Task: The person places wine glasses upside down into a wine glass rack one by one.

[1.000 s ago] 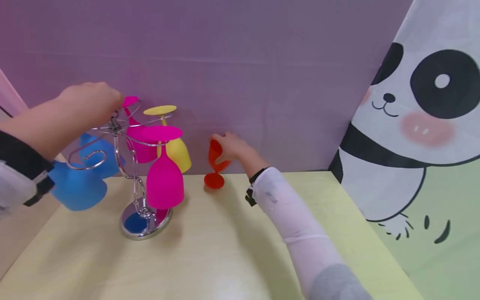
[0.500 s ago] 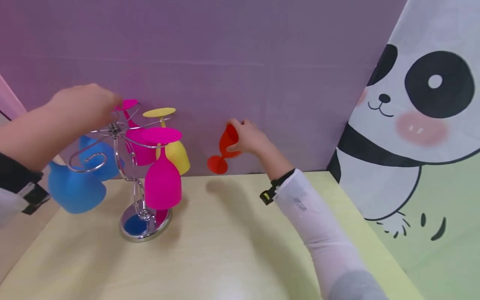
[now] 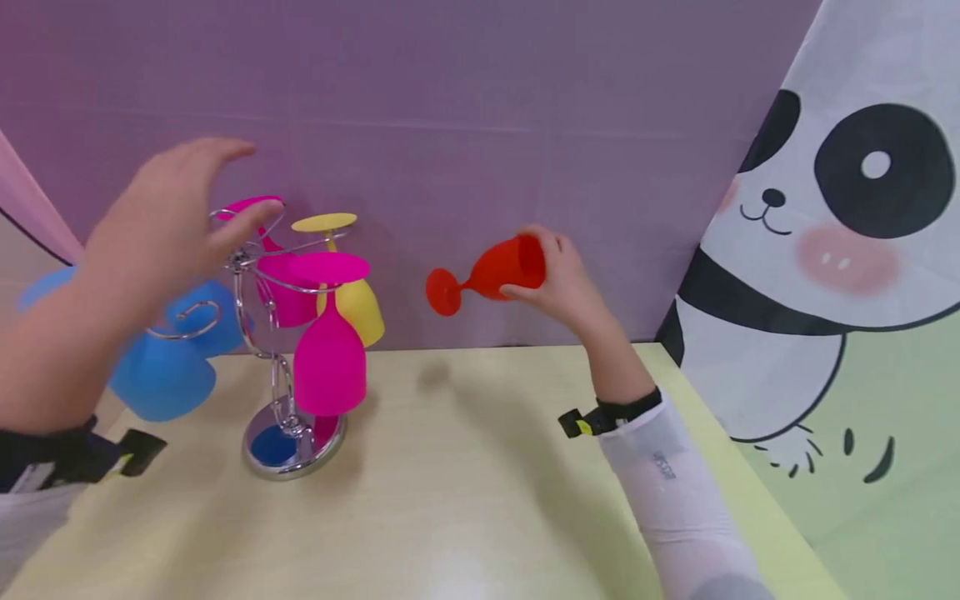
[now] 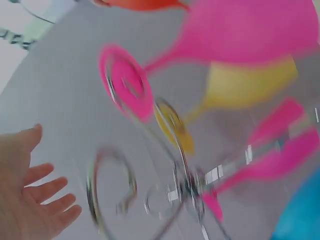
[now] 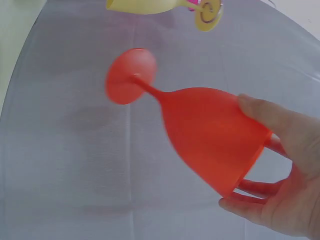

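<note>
A red plastic wine glass (image 3: 495, 268) is held in the air by my right hand (image 3: 562, 279), which grips its bowl near the rim. The glass lies nearly sideways, its foot pointing left toward the rack. On the left, a chrome stemware rack (image 3: 279, 408) carries pink glasses (image 3: 330, 367), a yellow glass (image 3: 362, 310) and blue glasses (image 3: 161, 379), all hanging bowl-down by their feet. My left hand (image 3: 168, 208) hovers over the rack's top with fingers extended and nothing held. In the left wrist view its fingers are apart from the metal loops.
The rack's round mirrored base stands on a pale wooden table (image 3: 450, 500). Behind it rises a purple-grey cloth backdrop (image 3: 480, 167) close to the table's back edge. A panda-printed cloth (image 3: 795, 383) hangs on the right.
My right hand has lifted the red wine glass off the table, moved it right and tipped it sideways. The left hand has come off the rack's top and its fingers have straightened.
</note>
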The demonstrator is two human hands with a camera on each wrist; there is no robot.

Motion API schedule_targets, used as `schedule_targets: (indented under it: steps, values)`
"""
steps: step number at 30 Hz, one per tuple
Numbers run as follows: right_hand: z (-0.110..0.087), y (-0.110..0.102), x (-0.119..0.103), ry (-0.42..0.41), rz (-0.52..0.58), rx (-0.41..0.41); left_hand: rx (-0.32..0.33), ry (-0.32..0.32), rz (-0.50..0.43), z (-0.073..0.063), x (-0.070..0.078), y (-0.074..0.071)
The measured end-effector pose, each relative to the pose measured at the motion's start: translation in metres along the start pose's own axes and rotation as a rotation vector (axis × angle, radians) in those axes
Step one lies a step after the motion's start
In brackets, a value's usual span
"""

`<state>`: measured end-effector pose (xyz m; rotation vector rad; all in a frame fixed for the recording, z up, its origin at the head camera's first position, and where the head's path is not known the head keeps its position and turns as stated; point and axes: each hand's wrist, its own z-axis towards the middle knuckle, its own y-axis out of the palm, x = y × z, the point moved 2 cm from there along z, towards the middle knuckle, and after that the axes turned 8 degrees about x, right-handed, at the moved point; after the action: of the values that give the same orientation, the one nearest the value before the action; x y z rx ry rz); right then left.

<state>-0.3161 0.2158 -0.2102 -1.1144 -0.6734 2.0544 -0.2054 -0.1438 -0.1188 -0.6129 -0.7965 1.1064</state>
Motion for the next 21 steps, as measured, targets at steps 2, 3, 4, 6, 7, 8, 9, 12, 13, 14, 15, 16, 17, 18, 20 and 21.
schedule_targets:
  steps: [2,3,4,6,7,8,9,12,13,14,15,16,17,18,20,21]
  values:
    - [-0.009,-0.003,0.004,0.003,0.074,0.053,0.060,0.009,-0.084,-0.013,0.007,0.003]
    - [-0.014,-0.005,0.007,0.008,0.116,0.082,0.095,0.020,-0.125,-0.019,0.011,0.005]
    - [-0.020,-0.005,0.009,0.010,0.162,0.109,0.123,0.029,-0.162,-0.027,0.015,0.007]
    - [-0.031,-0.005,0.013,0.017,0.255,0.166,0.175,0.036,-0.239,-0.041,0.024,0.012]
    - [-0.037,-0.004,0.015,0.023,0.304,0.196,0.199,0.038,-0.272,-0.049,0.027,0.014]
    - [-0.043,-0.003,0.017,0.030,0.354,0.228,0.219,0.032,-0.304,-0.055,0.031,0.017]
    - [-0.048,-0.002,0.018,0.037,0.406,0.258,0.238,0.022,-0.340,-0.061,0.034,0.021]
    - [-0.063,0.001,0.021,0.061,0.567,0.331,0.297,-0.013,-0.449,-0.076,0.040,0.034]
    - [-0.068,0.003,0.021,0.072,0.629,0.347,0.313,-0.026,-0.474,-0.081,0.042,0.039]
    - [-0.072,0.005,0.020,0.085,0.690,0.358,0.328,-0.037,-0.503,-0.085,0.043,0.044]
    - [-0.077,0.007,0.020,0.105,0.754,0.364,0.347,-0.040,-0.537,-0.089,0.044,0.050]
    - [-0.082,0.010,0.019,0.129,0.821,0.366,0.366,-0.040,-0.575,-0.093,0.044,0.056]
    - [-0.088,0.012,0.018,0.155,0.878,0.366,0.386,-0.036,-0.615,-0.097,0.043,0.063]
    - [-0.093,0.015,0.017,0.183,0.926,0.363,0.400,-0.035,-0.653,-0.101,0.043,0.069]
    - [-0.104,0.020,0.016,0.239,0.998,0.348,0.434,-0.021,-0.740,-0.108,0.041,0.083]
    - [-0.110,0.022,0.014,0.271,1.021,0.335,0.449,-0.014,-0.772,-0.111,0.040,0.090]
